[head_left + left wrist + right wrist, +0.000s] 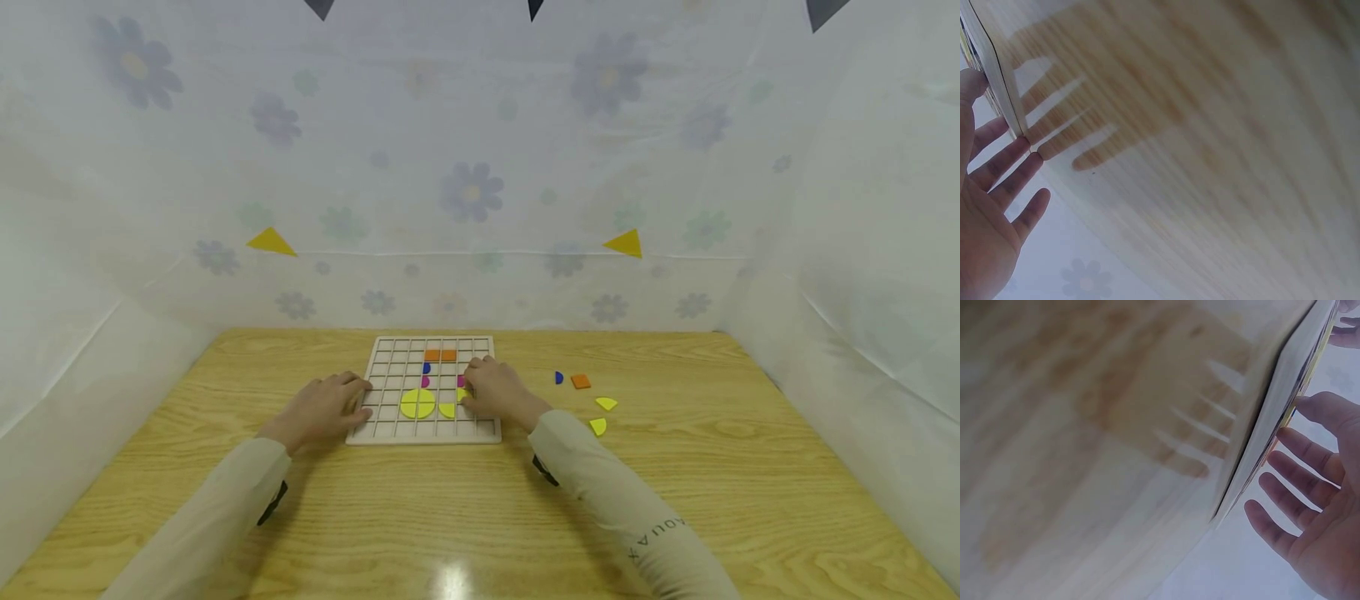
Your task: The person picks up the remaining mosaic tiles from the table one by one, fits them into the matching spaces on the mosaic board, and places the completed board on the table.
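A pale gridded board (384,433) lies on the wooden table. At its left edge rests my left hand (322,406), fingers extended and holding no piece; in the left wrist view the fingertips of this hand (991,219) touch the board's rim. My right hand (501,390) is over the board's right side, thumb and index finger pinching a yellow quarter-circle piece (462,396), partly hidden. Its other fingers extend loosely in the right wrist view. On the board are a yellow circle of quarters (417,404), another yellow quarter (447,410), orange squares (440,355), a blue half-circle (427,367) and magenta pieces (425,382).
Right of the board lie a blue half-circle (558,377), an orange square (581,381) and two yellow quarter-circles, one farther back (607,403) and one nearer (597,427). A flower-patterned white curtain (472,283) stands behind the table (420,517), with white sheets at both sides.
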`<move>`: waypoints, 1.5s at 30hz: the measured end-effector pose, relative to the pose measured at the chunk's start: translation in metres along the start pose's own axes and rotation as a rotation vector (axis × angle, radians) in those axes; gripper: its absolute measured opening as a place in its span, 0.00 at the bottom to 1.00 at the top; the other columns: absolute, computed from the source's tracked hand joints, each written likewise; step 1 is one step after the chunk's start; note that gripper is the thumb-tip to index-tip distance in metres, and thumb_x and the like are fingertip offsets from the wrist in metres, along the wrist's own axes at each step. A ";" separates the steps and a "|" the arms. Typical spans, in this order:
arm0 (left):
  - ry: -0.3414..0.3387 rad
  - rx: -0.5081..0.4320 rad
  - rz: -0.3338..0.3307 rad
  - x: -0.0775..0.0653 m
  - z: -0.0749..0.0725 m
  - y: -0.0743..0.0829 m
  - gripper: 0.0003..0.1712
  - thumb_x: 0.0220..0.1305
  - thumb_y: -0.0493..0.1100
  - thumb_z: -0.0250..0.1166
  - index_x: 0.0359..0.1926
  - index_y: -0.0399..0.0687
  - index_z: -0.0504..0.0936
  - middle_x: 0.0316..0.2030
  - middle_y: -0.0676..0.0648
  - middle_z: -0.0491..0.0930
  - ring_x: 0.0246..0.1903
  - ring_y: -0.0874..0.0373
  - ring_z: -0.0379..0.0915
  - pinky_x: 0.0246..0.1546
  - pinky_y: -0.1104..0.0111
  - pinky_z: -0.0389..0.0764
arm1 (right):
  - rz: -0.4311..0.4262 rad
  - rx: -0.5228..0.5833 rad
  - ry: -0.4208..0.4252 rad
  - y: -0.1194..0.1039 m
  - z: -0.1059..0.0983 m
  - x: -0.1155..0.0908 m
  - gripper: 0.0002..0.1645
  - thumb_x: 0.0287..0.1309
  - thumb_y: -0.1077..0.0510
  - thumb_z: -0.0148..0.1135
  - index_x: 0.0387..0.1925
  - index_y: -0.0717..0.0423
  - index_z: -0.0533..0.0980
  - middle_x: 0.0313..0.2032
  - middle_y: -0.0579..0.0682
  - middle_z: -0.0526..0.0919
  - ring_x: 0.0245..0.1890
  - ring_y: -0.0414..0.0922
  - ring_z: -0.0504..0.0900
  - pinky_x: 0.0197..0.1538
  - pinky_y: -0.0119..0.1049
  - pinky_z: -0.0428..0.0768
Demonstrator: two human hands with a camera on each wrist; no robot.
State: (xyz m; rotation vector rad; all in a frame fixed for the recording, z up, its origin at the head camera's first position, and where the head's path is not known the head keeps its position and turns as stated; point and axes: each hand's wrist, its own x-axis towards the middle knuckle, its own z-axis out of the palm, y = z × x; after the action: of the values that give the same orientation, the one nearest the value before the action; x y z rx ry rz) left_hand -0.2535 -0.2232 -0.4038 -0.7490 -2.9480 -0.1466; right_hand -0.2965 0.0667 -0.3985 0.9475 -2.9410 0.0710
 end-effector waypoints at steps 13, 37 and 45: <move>0.003 0.000 -0.005 0.001 0.003 -0.002 0.26 0.60 0.54 0.58 0.54 0.43 0.74 0.52 0.42 0.74 0.49 0.44 0.73 0.47 0.47 0.73 | -0.008 0.039 0.010 0.002 -0.003 -0.005 0.12 0.54 0.48 0.60 0.34 0.51 0.77 0.39 0.46 0.77 0.36 0.42 0.71 0.34 0.33 0.73; 0.003 -0.001 -0.008 0.001 0.002 -0.003 0.26 0.60 0.54 0.57 0.54 0.43 0.74 0.51 0.41 0.74 0.50 0.43 0.72 0.46 0.48 0.74 | 0.031 0.152 0.070 0.041 -0.021 -0.054 0.13 0.55 0.53 0.59 0.40 0.55 0.76 0.46 0.51 0.76 0.45 0.49 0.73 0.44 0.44 0.75; 0.017 0.004 0.005 0.001 0.002 -0.002 0.26 0.60 0.54 0.58 0.54 0.43 0.74 0.51 0.41 0.75 0.49 0.44 0.73 0.45 0.48 0.74 | 0.027 0.170 0.085 0.065 -0.019 -0.075 0.14 0.55 0.52 0.59 0.39 0.57 0.76 0.46 0.53 0.77 0.48 0.52 0.73 0.47 0.48 0.74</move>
State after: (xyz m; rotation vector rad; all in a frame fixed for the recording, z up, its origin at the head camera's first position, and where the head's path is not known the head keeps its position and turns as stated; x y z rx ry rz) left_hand -0.2554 -0.2244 -0.4058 -0.7503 -2.9297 -0.1461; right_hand -0.2727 0.1645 -0.3858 0.8999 -2.9058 0.3588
